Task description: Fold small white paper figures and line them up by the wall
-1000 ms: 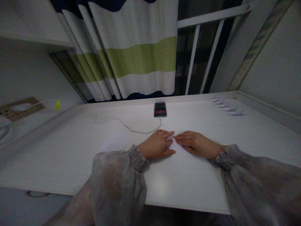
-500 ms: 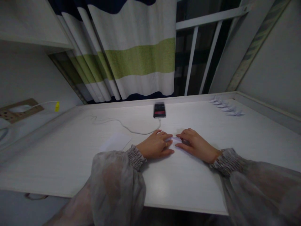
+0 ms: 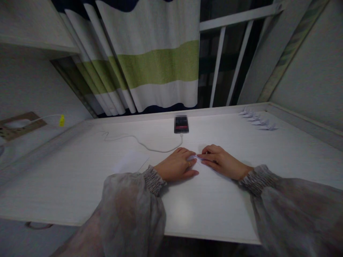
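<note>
A small piece of folded white paper (image 3: 197, 157) lies on the white desk between my hands, mostly covered by fingers. My left hand (image 3: 178, 165), with a ring on one finger, rests flat over its left part, thumb stretched apart toward me. On the other side my right hand (image 3: 221, 162) pinches the paper's right part, its fingertips close to those of the left. How the paper is folded under the fingers cannot be made out.
A phone (image 3: 181, 124) with a white charging cable (image 3: 150, 148) lies beyond my hands. Flat white paper (image 3: 131, 162) is left of my left forearm. Several folded paper cranes (image 3: 257, 120) stand in a row at the back right. A power strip (image 3: 24, 125) is on the left wall.
My right fingers have drawn closer together and shifted slightly left along the paper, nearer the left fingertips. My left hand stays almost in place. The view has shifted slightly.
</note>
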A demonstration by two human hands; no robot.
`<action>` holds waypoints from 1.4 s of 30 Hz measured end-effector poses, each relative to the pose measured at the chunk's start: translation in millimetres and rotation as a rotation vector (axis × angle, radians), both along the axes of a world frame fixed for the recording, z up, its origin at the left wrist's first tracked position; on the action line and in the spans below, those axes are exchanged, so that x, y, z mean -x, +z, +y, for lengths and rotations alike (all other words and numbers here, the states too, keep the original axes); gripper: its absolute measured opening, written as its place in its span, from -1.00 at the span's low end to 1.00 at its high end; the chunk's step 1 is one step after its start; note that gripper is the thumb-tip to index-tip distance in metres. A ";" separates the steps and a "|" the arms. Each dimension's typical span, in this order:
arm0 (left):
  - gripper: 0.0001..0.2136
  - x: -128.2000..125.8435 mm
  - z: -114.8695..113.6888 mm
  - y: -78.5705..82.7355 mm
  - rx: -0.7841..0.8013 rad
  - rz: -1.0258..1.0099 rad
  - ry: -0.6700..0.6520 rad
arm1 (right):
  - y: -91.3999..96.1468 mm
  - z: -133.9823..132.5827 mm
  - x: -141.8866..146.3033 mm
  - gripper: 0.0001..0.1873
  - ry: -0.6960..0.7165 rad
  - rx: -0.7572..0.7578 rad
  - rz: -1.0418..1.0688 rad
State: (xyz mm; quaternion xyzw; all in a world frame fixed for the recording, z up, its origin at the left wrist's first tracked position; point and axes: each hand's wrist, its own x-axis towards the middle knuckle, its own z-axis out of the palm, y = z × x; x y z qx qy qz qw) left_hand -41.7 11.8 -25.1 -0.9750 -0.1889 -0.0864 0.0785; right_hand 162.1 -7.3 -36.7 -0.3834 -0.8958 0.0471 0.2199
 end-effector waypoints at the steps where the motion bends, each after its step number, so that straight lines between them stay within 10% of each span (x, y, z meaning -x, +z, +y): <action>1: -0.60 -0.2 0.0 0.0 0.005 -0.003 -0.008 | -0.1 0.5 0.0 -0.72 0.004 0.006 0.001; 42: -0.59 -1.0 -0.4 0.3 0.040 -0.020 0.008 | -2.5 0.3 1.8 -0.76 -0.038 -0.033 -0.073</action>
